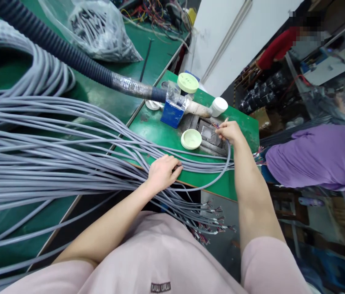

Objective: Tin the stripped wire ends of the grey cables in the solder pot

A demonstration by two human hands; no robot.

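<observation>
My right hand [230, 132] pinches the end of a grey cable [228, 157], whose thin coloured wires [215, 125] stick out past my fingertips. These wires are above a square metal pot [208, 134] with a shiny grey surface, set in a dirty dark block. From this hand the cable loops down and back left towards the bundle. My left hand [164, 171] lies over the bundle of grey cables [142, 149] at the bench edge, its fingers curled round some of them; its fingertips are partly hidden. Close to the pot stands an open pale-yellow cup [191, 139].
A black corrugated hose [93, 67] ends in a nozzle [198, 108] by a blue box [171, 114]. Behind are a yellow-green lid [187, 82] and a white cup [219, 106]. Cable ends [212, 220] hang below the bench. A person in purple [316, 157] is at the right.
</observation>
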